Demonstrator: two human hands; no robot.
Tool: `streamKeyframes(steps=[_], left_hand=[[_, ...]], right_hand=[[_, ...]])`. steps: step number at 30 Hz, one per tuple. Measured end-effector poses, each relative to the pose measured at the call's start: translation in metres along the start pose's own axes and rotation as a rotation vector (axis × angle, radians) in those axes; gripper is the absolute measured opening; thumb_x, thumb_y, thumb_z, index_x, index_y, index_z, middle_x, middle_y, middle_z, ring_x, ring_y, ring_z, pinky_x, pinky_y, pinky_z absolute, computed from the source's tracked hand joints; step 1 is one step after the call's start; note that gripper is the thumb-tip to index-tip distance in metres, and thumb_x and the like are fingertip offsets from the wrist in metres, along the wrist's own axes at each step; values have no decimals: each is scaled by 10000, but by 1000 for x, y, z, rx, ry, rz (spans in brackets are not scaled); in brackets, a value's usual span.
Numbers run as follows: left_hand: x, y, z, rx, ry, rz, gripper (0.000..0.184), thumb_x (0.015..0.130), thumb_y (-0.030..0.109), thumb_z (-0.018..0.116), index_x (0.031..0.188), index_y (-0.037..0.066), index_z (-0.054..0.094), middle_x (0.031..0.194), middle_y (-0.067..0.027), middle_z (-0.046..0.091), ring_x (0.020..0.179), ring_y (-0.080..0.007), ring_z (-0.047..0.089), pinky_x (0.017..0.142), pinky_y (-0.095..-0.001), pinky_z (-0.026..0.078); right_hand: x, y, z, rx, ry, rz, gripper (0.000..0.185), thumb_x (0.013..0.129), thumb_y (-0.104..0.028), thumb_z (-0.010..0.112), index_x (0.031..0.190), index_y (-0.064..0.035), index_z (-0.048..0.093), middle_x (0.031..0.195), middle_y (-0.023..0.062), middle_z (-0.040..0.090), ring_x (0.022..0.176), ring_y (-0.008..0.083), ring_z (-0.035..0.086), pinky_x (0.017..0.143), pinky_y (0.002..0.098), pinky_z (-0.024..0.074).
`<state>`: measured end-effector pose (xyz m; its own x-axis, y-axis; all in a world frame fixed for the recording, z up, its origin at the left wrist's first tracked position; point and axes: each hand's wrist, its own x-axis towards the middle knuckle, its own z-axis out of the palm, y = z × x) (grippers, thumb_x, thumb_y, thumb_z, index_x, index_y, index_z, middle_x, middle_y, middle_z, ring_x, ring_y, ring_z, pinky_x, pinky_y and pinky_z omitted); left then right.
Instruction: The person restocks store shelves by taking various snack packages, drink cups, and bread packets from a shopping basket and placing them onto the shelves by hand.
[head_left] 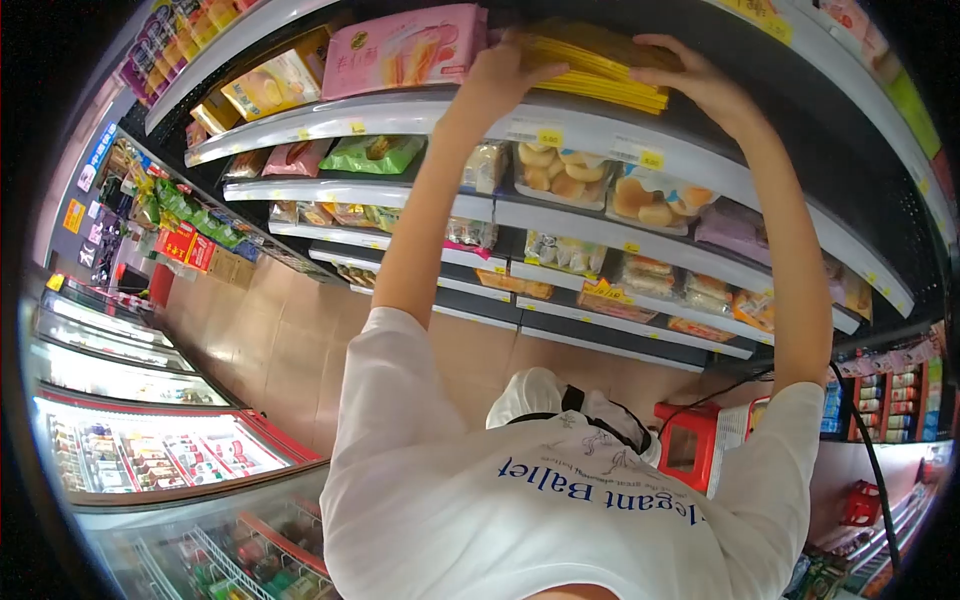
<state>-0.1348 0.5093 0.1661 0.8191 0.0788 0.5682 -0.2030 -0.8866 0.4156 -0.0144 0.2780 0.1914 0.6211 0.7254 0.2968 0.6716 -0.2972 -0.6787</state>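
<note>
A stack of flat yellow packets (597, 72) lies on the upper shelf, its layers slightly fanned and its far part blurred. My left hand (500, 82) grips the stack's left end, the thumb along its near side and the other fingers partly hidden. At the opposite end, my right hand (697, 82) holds the right edge between thumb and fingers. Beside my left hand stands a pink packet with pastry pictures (402, 50). What is printed on the yellow packets cannot be made out.
A white shelf edge with price tags (585, 147) runs below my hands. Lower shelves carry bagged round buns (560, 178) and a green packet (373, 154). Yellow boxes (275, 85) stand far left. A red basket (688, 445) is near my body; a lit chiller (150, 445) stands left.
</note>
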Motion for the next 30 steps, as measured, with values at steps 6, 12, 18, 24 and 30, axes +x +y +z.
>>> streamKeyframes(steps=[6, 12, 18, 24, 30], left_hand=[[-2, 0, 23, 185, 344, 46, 648, 740, 507, 589, 803, -132, 500, 567, -232, 536, 640, -381, 583, 529, -400, 470], [-1, 6, 30, 254, 409, -28, 636, 720, 489, 619, 863, -119, 496, 611, -234, 565, 628, -377, 591, 543, -392, 492], [-3, 8, 25, 231, 280, -79, 649, 683, 499, 649, 857, -111, 510, 625, -237, 571, 637, -369, 597, 561, -395, 498], [-4, 9, 26, 174, 363, -12, 621, 667, 476, 679, 888, -84, 529, 648, -221, 586, 645, -356, 601, 582, -410, 494], [-1, 4, 25, 109, 268, -91, 664, 688, 486, 654, 1119, 6, 500, 872, -203, 617, 831, -368, 591, 712, -425, 482]], right_hand=[[-3, -9, 0, 233, -45, 21, 679, 713, -413, 668, 1259, -103, 413, 1205, 117, 459, 1166, 215, 382, 977, 281, 262], [11, 6, 5, 334, 62, 30, 737, 712, -414, 667, 1288, -70, 362, 1230, 136, 438, 1191, 224, 356, 1001, 298, 240], [14, 30, 9, 55, 77, 19, 845, 675, -406, 699, 1323, -55, 287, 1300, 151, 364, 1230, 248, 312, 1015, 310, 231], [-1, 7, 11, 92, 35, -51, 856, 649, -286, 725, 1340, -74, 267, 1339, 151, 322, 1261, 254, 273, 1030, 319, 209], [-3, 4, 8, 280, 10, -29, 806, 658, -220, 715, 1337, -106, 295, 1341, 126, 329, 1263, 244, 266, 1045, 306, 161]])
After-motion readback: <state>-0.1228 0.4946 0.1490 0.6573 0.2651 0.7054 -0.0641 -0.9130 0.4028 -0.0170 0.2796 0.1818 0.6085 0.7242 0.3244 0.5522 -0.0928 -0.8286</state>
